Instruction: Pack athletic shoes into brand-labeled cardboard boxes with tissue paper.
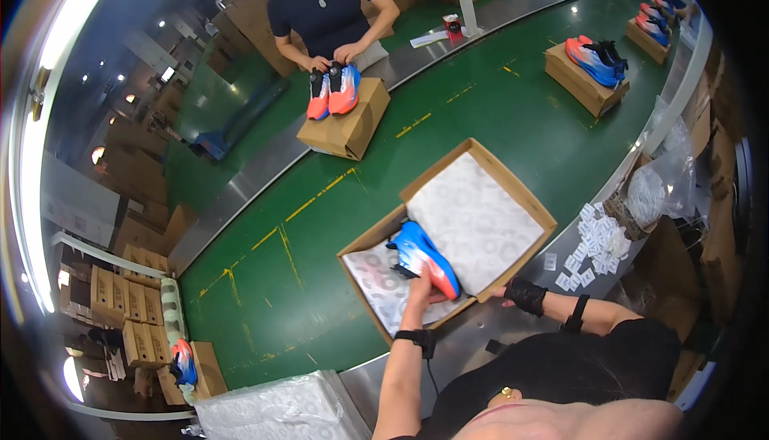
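Note:
An open cardboard shoebox (376, 312) lies on the green conveyor in front of me, its lid (525, 252) folded back to the right. White patterned tissue paper (473, 215) lines both halves. My left hand (423, 289) is closed round a blue and orange-red running shoe (423, 252), which rests on its side in the box with its toe towards me. At the lid's near corner, my right hand (519, 293) grips the cardboard edge with its fingertips, partly hidden by a black wrap.
Across the belt a person (328, 15) handles a pair of shoes (334, 91) on a closed box (352, 131). More shoes (597, 61) stand on boxes at far right. Small white packets (597, 244) lie right of the lid. A wrapped paper stack (272, 408) is at lower left.

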A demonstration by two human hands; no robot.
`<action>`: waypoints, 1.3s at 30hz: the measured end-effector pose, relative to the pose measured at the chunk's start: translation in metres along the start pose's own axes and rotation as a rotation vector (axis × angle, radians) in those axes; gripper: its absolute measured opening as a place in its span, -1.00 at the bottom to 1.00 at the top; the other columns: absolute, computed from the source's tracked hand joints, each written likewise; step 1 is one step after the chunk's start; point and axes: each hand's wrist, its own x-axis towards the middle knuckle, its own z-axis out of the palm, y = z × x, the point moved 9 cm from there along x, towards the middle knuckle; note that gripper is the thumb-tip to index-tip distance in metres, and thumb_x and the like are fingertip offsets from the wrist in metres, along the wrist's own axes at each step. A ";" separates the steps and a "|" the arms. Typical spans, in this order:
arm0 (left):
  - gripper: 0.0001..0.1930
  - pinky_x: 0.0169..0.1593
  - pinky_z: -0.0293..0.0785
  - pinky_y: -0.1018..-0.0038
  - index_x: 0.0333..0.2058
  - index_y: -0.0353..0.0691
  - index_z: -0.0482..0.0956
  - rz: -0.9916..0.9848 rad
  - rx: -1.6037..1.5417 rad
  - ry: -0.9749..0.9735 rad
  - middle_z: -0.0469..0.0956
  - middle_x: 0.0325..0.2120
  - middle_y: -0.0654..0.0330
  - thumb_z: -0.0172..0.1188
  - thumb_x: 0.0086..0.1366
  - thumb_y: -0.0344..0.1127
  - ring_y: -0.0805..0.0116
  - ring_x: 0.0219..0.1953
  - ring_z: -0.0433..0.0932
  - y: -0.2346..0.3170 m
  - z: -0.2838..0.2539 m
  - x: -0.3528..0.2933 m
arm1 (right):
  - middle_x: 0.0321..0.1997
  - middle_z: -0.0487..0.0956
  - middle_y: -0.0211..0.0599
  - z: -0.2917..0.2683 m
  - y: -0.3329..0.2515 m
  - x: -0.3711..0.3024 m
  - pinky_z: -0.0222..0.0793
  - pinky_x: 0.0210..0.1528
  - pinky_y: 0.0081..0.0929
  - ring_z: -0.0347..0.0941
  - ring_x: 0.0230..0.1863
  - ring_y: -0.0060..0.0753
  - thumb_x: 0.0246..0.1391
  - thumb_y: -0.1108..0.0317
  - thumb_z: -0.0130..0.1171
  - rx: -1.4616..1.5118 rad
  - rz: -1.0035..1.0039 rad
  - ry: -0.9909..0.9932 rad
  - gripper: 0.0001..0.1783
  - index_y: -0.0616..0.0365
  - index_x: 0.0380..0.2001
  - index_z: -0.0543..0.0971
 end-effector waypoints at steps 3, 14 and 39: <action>-0.40 -0.32 0.49 0.25 -0.12 -0.46 0.24 0.075 -0.102 -0.111 0.45 -0.35 -0.10 -0.06 0.15 0.07 0.02 -0.40 0.50 0.007 0.020 -0.005 | -0.40 0.48 -0.27 -0.020 0.007 0.035 0.33 -0.29 -0.57 0.41 -0.36 -0.46 -0.19 0.24 0.21 0.423 0.005 0.177 -0.59 0.17 -0.24 0.42; -0.46 -0.17 0.32 0.38 -0.11 -0.46 0.30 0.383 -0.145 0.597 0.43 -0.27 -0.06 -0.24 0.24 0.00 0.18 -0.20 0.42 0.002 -0.099 -0.110 | 0.10 0.17 -0.07 0.066 -0.067 0.003 0.04 -0.07 0.10 0.05 0.10 0.03 -0.16 0.42 -0.13 -1.460 -1.181 0.539 -0.45 -0.33 -0.01 0.31; -0.53 -0.21 0.32 0.28 -0.27 -0.47 0.39 0.540 0.264 0.508 0.47 -0.38 -0.15 -0.23 0.23 -0.07 0.02 -0.28 0.46 -0.006 -0.015 -0.124 | 0.21 0.01 -0.07 0.116 -0.044 -0.066 -0.18 -0.04 0.39 -0.15 0.22 0.08 -0.38 0.12 0.18 -1.572 -0.973 0.075 -0.22 -0.21 0.06 0.21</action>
